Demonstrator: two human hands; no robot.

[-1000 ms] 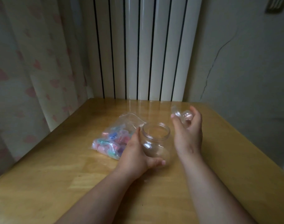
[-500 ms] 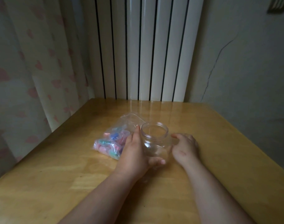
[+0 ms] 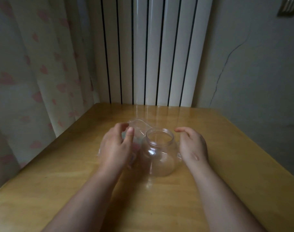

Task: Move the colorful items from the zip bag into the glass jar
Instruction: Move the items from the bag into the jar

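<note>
jar (image 3: 159, 151) stood upright on counter (image 3: 226, 156) between both hands, mouth up, axis vertical. left hand (image 3: 116, 148) loosely spread, empty, above bag (image 3: 139, 126); right hand (image 3: 192, 146) likewise spread, empty, beside jar.

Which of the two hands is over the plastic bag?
The left hand: it hovers above the clear zip bag, while the right hand is beside the open glass jar.

wooden table (image 3: 243, 164) | white radiator (image 3: 151, 56) behind | heart-print curtain (image 3: 34, 72) left | cracked wall (image 3: 251, 64) right
</note>
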